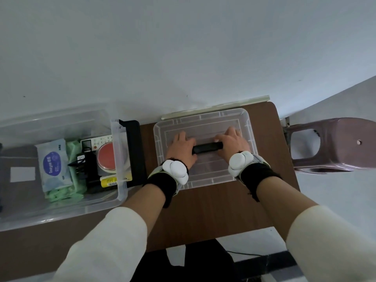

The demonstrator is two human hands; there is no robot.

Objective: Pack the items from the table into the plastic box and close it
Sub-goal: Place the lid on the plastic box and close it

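Observation:
A clear plastic box (120,192) stands on the left of the brown table (213,210). Inside lie a wet-wipes pack (53,165), green bags (75,188), a white remote (97,141), a black charger (88,167), a red-lidded tin (105,157) and a yellow tube (109,181). The clear lid (205,121) lies flat on the table to the right, with a black handle (207,148) at its middle. My left hand (181,149) grips the handle's left end. My right hand (232,143) grips its right end.
A black latch (133,151) sits on the box's right end wall, next to the lid. A pale strip (215,107) runs along the table's far edge by the white wall. A brown plastic stool (333,145) stands to the right of the table.

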